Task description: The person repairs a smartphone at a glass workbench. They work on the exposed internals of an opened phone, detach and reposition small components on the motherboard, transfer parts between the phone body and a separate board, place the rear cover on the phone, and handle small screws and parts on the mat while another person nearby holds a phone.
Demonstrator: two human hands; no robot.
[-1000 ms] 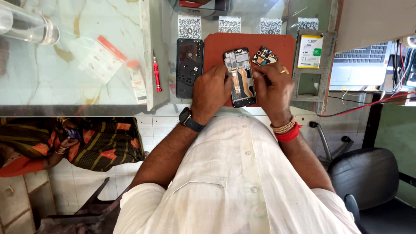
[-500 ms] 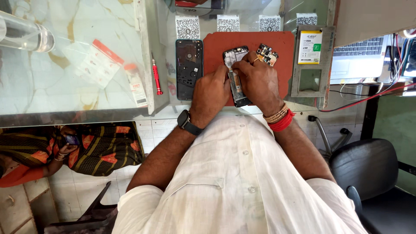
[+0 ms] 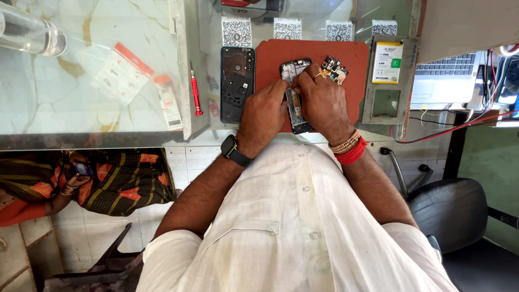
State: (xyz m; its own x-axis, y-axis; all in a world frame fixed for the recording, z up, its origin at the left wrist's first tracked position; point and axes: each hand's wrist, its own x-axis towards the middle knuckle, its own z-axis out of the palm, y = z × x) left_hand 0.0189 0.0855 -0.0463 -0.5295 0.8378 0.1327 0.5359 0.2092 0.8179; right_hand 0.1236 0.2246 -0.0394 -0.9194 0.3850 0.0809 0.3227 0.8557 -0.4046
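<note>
Red mat (image 3: 357, 59) | both hands, left hand (image 3: 263, 113), right hand (image 3: 323, 100), grip opened phone (image 3: 294, 103) | mat's right half open

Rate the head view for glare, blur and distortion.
Head view: sharp, evenly lit, with no motion blur on the left hand or right hand over the opened phone; pale glare streaks the glass counter at upper left; wide-angle distortion bends the counter edge and swells the white shirt nearest the lens.

Both hands (image 3: 294, 105) close together, fingers curled
</note>
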